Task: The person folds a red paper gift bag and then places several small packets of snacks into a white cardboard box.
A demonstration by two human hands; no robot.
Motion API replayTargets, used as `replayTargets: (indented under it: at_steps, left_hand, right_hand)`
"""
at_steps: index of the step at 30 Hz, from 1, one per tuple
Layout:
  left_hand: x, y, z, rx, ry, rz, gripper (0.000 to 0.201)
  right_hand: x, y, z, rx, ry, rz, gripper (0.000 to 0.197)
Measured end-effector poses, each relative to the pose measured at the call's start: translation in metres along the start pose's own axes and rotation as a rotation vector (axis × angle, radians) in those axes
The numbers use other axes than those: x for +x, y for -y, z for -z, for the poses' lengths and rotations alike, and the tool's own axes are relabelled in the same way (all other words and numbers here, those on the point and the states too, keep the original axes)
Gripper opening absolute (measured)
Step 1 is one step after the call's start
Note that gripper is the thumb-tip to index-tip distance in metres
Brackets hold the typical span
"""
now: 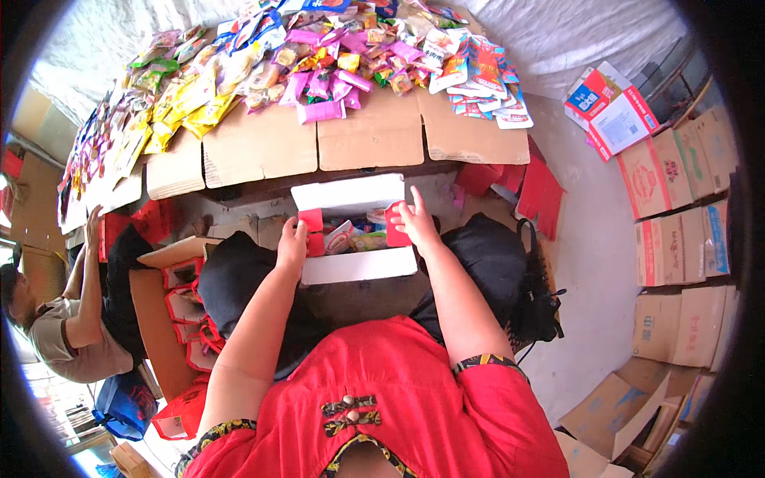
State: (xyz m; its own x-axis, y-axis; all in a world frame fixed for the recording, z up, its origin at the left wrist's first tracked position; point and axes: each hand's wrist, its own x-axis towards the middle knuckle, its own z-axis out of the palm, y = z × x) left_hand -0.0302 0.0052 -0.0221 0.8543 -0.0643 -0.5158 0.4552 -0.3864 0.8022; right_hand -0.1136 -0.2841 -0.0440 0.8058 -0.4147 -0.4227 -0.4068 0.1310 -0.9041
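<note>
In front of my lap is an open carton [358, 269] with white inner flaps on its near and far sides and red end flaps. Small snack packets [365, 242] in mixed colours lie inside it. My left hand [292, 245] grips the carton's left end, its fingers closed at the red flap. At the opposite end my right hand [416, 221] holds the right red flap, with one finger pointing up off the carton. The undersides of both hands are hidden.
Beyond the carton, flattened cardboard [370, 143] edges a table heaped with snack packets [319, 84]. Left of my legs stands a cardboard box [151, 319] of red bags. A co-worker [80, 334] reaches toward the table. Cardboard cartons [665, 251] line the right side.
</note>
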Motion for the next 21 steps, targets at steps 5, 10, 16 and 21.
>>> replayTargets:
  at_steps: [5, 10, 16, 21]
  left_hand:
    - [0.004, -0.009, 0.000, -0.095, -0.036, 0.027, 0.065]
    - [0.012, -0.013, 0.013, -0.345, 0.072, 0.183, 0.067]
    - [0.010, -0.007, 0.011, -0.360, 0.108, 0.229, 0.065]
    - [0.000, -0.014, 0.008, -0.383, 0.068, 0.151, 0.058]
  right_hand:
    - [-0.001, 0.017, 0.003, 0.117, 0.135, -0.093, 0.063]
    - [-0.001, 0.021, 0.007, 0.162, 0.028, -0.136, 0.052]
    - [-0.002, 0.012, 0.011, 0.173, -0.016, -0.083, 0.038]
    - [0.000, -0.004, 0.009, -0.096, -0.037, 0.114, 0.032]
